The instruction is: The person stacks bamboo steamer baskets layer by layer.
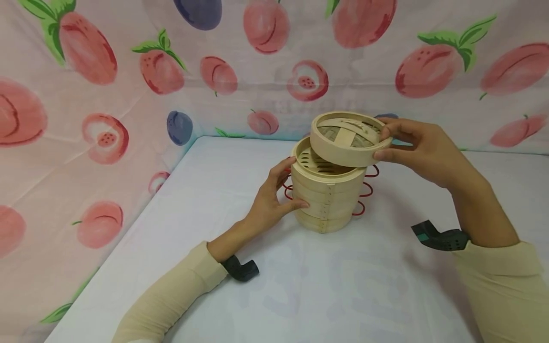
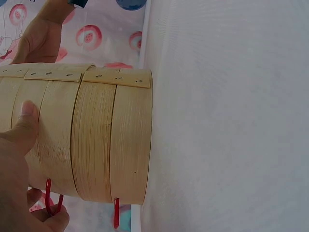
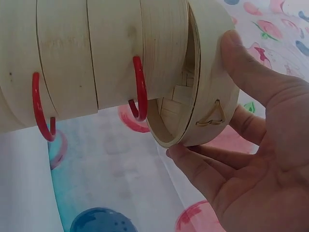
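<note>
A stack of bamboo steamer baskets (image 1: 328, 202) stands on the white table, with red loops (image 3: 140, 89) on its sides. Thumb and fingers of my left hand (image 1: 270, 197) grip the stack's left side; in the left wrist view the thumb (image 2: 26, 125) lies against the bamboo wall. My right hand (image 1: 424, 147) pinches the woven bamboo lid (image 1: 347, 152) by its right edge. The lid is tilted and shifted right, partly over the top basket, whose slotted floor (image 1: 313, 159) shows at the left. In the right wrist view a gap opens between lid and rim.
The white table (image 1: 274, 295) spreads around the stack. Behind and to the left hangs a fruit-print cloth (image 1: 141, 114). Each wrist carries a black camera mount, the left mount (image 1: 241, 269) low over the table and the right mount (image 1: 442, 238) higher.
</note>
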The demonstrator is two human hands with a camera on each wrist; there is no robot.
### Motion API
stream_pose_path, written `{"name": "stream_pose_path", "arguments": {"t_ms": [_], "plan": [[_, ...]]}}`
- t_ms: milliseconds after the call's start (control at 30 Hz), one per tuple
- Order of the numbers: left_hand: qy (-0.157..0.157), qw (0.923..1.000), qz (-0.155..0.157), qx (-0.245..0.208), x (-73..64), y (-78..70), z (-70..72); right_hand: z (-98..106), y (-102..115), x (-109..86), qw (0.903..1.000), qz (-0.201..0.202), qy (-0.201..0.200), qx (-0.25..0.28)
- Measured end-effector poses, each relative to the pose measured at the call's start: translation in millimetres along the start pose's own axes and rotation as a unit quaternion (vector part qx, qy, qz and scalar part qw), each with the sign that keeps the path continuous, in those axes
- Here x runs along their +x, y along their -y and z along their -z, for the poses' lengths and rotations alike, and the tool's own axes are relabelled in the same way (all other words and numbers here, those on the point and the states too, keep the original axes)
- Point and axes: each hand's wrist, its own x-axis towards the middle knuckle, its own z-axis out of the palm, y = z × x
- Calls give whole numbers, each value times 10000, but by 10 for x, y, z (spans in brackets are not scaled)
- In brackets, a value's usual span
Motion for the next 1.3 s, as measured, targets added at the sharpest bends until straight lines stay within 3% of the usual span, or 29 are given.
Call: {"name": "stream_pose_path", "arguments": {"t_ms": [567, 633, 867, 1300], "plan": [[-60, 9997, -230, -97, 18, 39, -17, -24, 51, 87, 9990, -67, 436, -109], [-67, 9996, -264, -93, 26, 14, -15, -33, 51, 94, 9990, -38, 445, -58], [-47, 9997, -254, 3, 61, -288, 51, -65, 34, 106, 9986, 166, 465, 197], [-22, 9996, -276, 97, 55, -309, 56, -113, 48, 88, 9981, 360, 447, 201]]}}
